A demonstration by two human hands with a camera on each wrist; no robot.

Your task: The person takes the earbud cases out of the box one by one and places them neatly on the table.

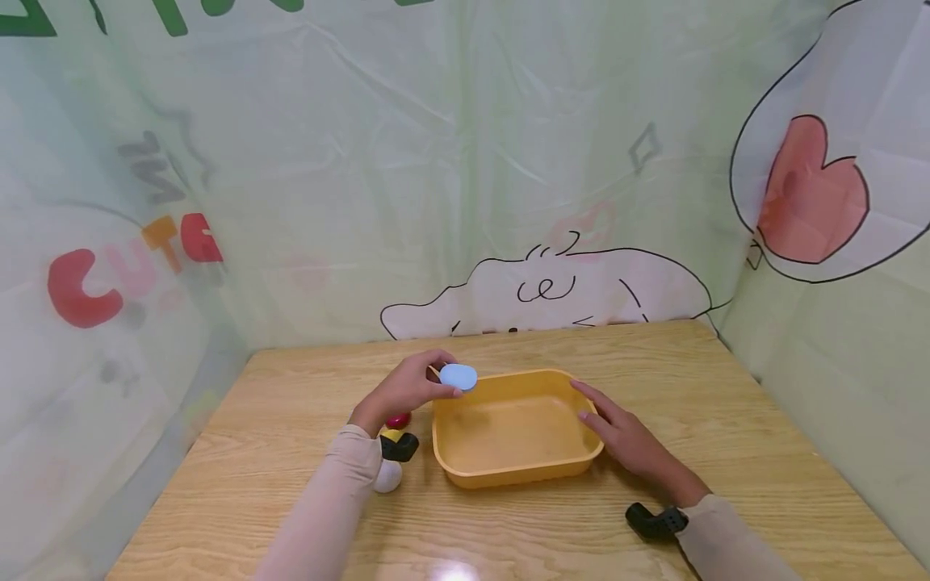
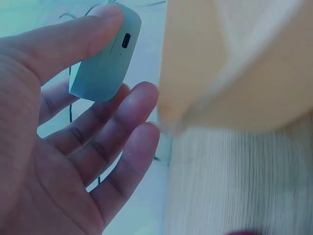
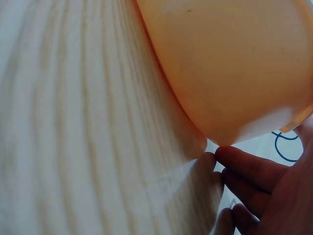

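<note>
My left hand [image 1: 416,384] pinches a small light blue oval device [image 1: 458,377] between thumb and fingers, over the left rim of a yellow-orange plastic basin [image 1: 519,470]. In the left wrist view, the device [image 2: 105,68] has a small charging port on its side, with the thumb pressed near it. The lower fingers [image 2: 139,147] stand apart from it. My right hand [image 1: 630,436] rests at the basin's right rim, its fingers fairly straight. From the right wrist, the fingertips [image 3: 226,152] show right at the basin's outer wall [image 3: 230,73].
Beside the basin, partly behind the left wrist, lie a red round thing [image 1: 398,420], a yellow thing [image 1: 392,435] and a white ball [image 1: 388,476]. The wooden table [image 1: 697,387] meets a printed curtain [image 1: 465,161] at the back.
</note>
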